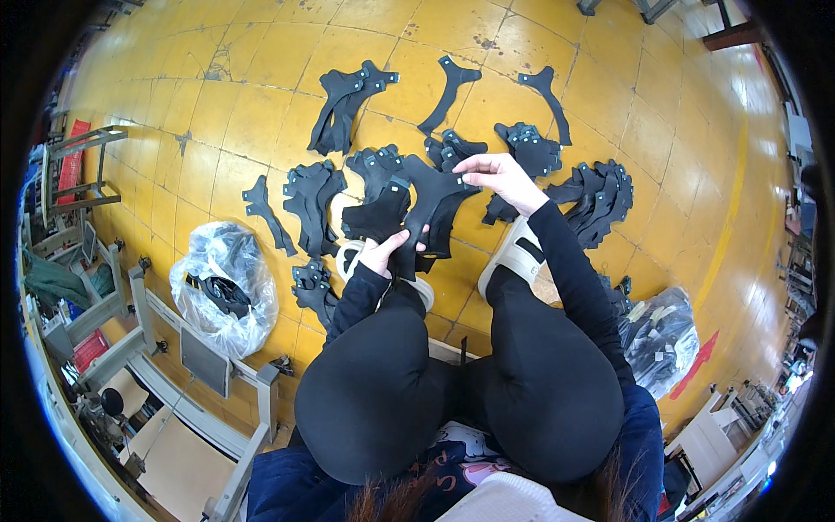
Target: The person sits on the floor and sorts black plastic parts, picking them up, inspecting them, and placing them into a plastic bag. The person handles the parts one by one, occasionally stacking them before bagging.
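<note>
In front of my knees I hold up a black Y-shaped cut piece (424,196), which looks like fabric and has a small pale sticker at one tip. My left hand (379,255) grips its lower stem, with fingers wrapped around the edge. My right hand (504,178) pinches the upper right tip by the sticker. Behind and below it, more black pieces (380,214) lie in a stack, partly covered by the held one. To the left is an overlapping pile (309,200) of similar pieces; to the right, a fanned-out pile (604,202).
On the yellow tiled floor (687,200), further stacks (344,104) and single pieces (449,91) lie beyond my hands. A clear plastic bag (224,296) stands left, another filled bag (661,339) right. Metal table frames (196,348) line the left side. My light shoes (515,252) flank the pieces.
</note>
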The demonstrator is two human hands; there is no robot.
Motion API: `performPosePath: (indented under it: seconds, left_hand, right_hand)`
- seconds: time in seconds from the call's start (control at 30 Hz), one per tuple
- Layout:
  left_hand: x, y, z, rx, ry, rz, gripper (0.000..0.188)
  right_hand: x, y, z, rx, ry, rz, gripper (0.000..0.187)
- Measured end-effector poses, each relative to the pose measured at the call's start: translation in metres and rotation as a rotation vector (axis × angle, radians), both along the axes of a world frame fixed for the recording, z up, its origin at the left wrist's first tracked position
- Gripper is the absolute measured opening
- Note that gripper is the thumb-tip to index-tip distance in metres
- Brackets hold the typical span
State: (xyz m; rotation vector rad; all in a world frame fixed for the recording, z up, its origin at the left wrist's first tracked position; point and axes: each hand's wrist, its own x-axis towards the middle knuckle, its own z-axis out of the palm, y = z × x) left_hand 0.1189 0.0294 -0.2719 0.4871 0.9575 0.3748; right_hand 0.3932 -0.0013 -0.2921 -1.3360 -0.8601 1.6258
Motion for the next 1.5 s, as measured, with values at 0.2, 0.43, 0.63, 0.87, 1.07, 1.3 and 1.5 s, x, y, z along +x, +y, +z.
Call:
performPosePath:
  seconds: [0.2, 0.43, 0.63, 0.87, 1.07, 1.3, 1.5]
  left_hand:
    - [-0.003, 0.000, -0.013, 0.063, -0.049, -0.093, 0.035]
    - [-0.005, -0.006, -0.030, 0.151, 0.016, 0.048, 0.037]
    - [-0.027, 0.003, -0.038, 0.425, 0.317, -0.037, 0.033]
    - [-0.064, 0.014, -0.053, 0.473, 0.334, 0.155, 0.036]
    - [-0.059, 0.040, -0.035, 0.542, 0.275, 0.250, 0.037]
    - [-0.068, 0.047, -0.047, 0.527, 0.312, 0.243, 0.036]
    - [-0.069, 0.019, -0.053, 0.419, 0.299, 0.223, 0.036]
  right_hand:
    - [-0.002, 0.000, 0.005, -0.001, -0.141, -0.042, 0.016]
    - [0.004, -0.007, -0.015, 0.035, -0.126, -0.245, 0.017]
    - [-0.001, -0.018, -0.018, -0.084, -0.080, -0.233, 0.019]
    - [-0.011, -0.033, -0.036, -0.218, -0.080, -0.142, 0.023]
    - [-0.009, -0.039, -0.036, -0.247, -0.098, -0.175, 0.023]
    - [-0.012, -0.034, -0.030, -0.257, -0.099, -0.192, 0.024]
    - [-0.011, -0.044, -0.046, -0.275, -0.072, -0.222, 0.022]
